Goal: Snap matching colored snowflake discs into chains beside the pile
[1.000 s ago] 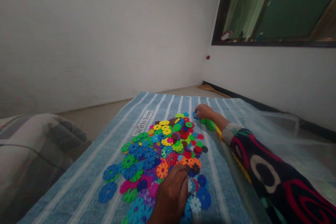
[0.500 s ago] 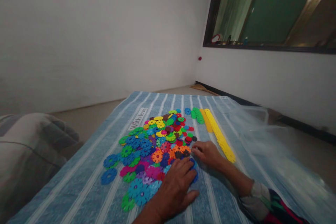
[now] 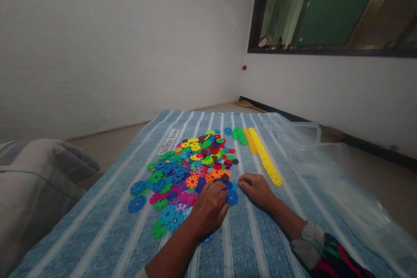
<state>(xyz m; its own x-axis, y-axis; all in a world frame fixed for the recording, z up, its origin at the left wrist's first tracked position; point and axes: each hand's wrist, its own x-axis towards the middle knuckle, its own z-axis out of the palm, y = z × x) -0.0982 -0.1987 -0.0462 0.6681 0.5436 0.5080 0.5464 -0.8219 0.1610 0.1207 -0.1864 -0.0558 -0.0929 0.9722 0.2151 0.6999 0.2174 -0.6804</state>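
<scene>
A loose heap of flat, notched plastic snowflake discs (image 3: 177, 171) in many colours lies on a striped blue cloth. My left hand (image 3: 210, 208) rests palm down at the near right part of the heap, fingers bent together over dark blue discs; its fingertips are partly hidden. Blue discs (image 3: 232, 198) lie just right of its thumb. Just right of the heap is my right hand (image 3: 256, 187), thumb and fingers curled together above the cloth. Whether anything small is in either hand cannot be made out.
Beyond my right hand lie a long overlapping row of yellow discs (image 3: 265, 158), a shorter orange-yellow row (image 3: 250, 141), green discs (image 3: 240, 136) and a blue disc (image 3: 228, 131). Clear plastic containers (image 3: 302, 132) stand along the right edge of the striped cloth (image 3: 107, 217).
My left hand's spread fingers have drawn together and its thumb has come in. My right hand has moved slightly away from the heap's orange and brown discs. The view has shifted slightly.
</scene>
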